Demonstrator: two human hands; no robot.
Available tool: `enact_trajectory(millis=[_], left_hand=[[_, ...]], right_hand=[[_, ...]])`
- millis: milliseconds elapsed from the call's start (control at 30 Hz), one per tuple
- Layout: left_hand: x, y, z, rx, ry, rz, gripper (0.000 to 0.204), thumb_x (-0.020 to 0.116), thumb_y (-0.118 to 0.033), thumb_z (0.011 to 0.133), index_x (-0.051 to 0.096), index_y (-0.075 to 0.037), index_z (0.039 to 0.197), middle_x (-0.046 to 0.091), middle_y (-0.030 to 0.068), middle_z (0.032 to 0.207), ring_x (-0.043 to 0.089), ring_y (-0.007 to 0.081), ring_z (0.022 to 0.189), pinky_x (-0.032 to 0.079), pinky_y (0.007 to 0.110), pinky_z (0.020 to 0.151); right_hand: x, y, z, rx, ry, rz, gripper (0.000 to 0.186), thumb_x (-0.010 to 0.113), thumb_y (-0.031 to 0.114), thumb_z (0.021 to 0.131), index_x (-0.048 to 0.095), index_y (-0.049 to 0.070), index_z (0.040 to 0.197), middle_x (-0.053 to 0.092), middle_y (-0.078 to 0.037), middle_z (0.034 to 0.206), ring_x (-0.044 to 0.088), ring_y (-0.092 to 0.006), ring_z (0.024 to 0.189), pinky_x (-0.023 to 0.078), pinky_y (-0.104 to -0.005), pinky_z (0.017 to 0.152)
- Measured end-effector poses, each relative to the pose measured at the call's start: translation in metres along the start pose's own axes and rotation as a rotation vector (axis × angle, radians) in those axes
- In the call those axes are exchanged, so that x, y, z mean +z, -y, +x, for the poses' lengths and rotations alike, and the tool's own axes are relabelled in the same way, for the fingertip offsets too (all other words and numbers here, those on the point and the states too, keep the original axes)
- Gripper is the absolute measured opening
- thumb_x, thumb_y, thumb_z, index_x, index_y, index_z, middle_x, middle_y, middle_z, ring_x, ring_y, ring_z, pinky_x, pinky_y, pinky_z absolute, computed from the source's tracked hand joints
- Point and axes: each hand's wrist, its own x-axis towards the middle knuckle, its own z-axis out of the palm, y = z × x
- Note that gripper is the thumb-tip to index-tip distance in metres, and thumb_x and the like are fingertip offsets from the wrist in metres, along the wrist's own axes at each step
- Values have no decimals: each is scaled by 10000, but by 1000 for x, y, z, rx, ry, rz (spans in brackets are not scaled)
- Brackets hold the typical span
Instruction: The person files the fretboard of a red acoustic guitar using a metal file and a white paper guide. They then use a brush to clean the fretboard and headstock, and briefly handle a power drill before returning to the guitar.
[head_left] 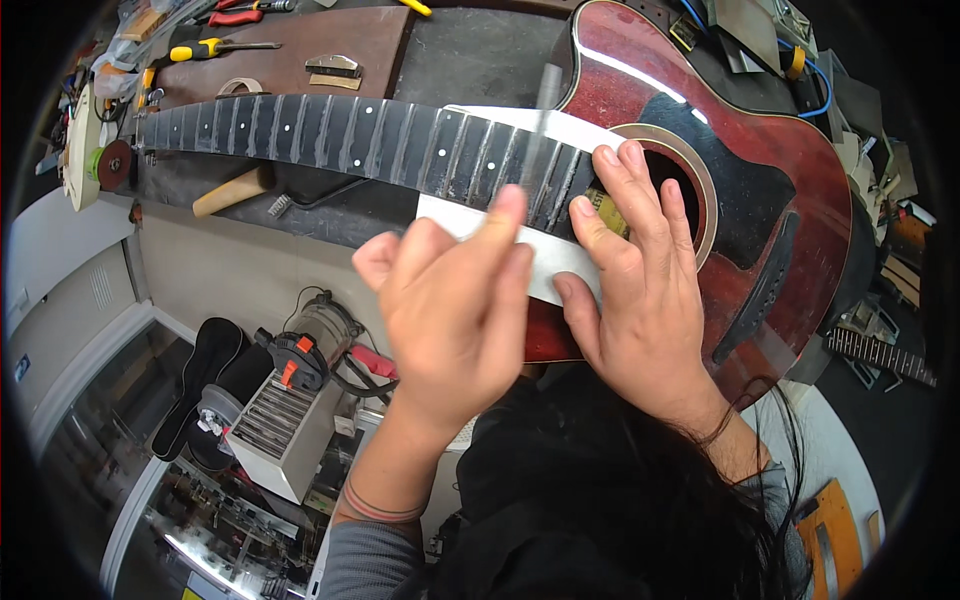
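Observation:
A dark red acoustic guitar [780,170] lies across the bench with its fretted neck [310,130] pointing left. My left hand [455,300] is closed around a slim grey file [548,88], which is blurred by motion and crosses the frets near the body. A white sheet [555,262] sits around the upper end of the fretboard, on both sides of the neck. Beside the soundhole [680,165], my right hand [640,270] rests with fingers spread. Its fingertips touch the guitar top and the sheet's edge. A small yellow label [608,212] shows partly under those fingers.
Behind the neck, a brown board [330,50] bears a yellow-and-black screwdriver [205,49] and a small metal part [333,66]. A wooden handle [235,190] lies in front of the neck. Below the bench stand a router-like power tool [310,340] and a black case [200,385].

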Motion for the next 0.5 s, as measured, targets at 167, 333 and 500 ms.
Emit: enact_trajectory(millis=[167,333,500], left_hand=[[-9,-2,-21,-349,-99,-377,481,833,-5,960,689,43,1416,530,-73,696,436,94,708,334,323,839],[-13,2,-33,-137,-33,-222,471,877,23,885,711,20,1326,548,-57,669,443,118,601,350,346,777],[-15,-6,-34,37,96,63,363,877,-36,876,777,-14,1224,557,-68,682,449,147,576,325,391,765]], right_hand=[[-2,1,1,3,24,-5,720,865,108,887,529,72,1523,487,-211,1700,431,-421,1641,304,-589,1350],[-1,0,1,4,-4,42,741,858,109,896,516,77,1552,486,-207,1701,431,-417,1642,306,-585,1350],[1,-3,0,-15,-20,44,784,840,112,914,498,99,1620,481,-203,1703,429,-421,1643,306,-586,1348]])
